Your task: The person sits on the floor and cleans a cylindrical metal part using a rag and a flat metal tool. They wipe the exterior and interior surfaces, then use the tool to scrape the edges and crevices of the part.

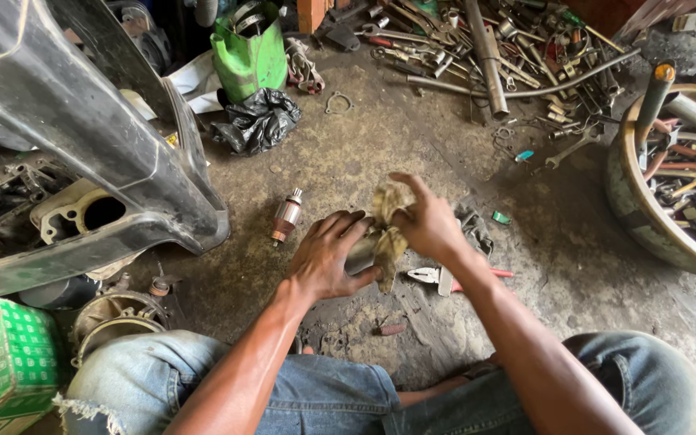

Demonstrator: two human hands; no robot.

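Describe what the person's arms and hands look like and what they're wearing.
Both forearms are bare, with no sleeves in view. The left hand and right hand wear no gloves, and no rings, watch or bracelet show. Below them are worn blue jeans, frayed at the left knee.

Bare, oil-stained concrete floor (412, 153), lit by flat daylight. Strewn at far edge with loose wrenches and pipes (485, 56); flanked by round metal basin (634, 201) and green carton (6, 354).
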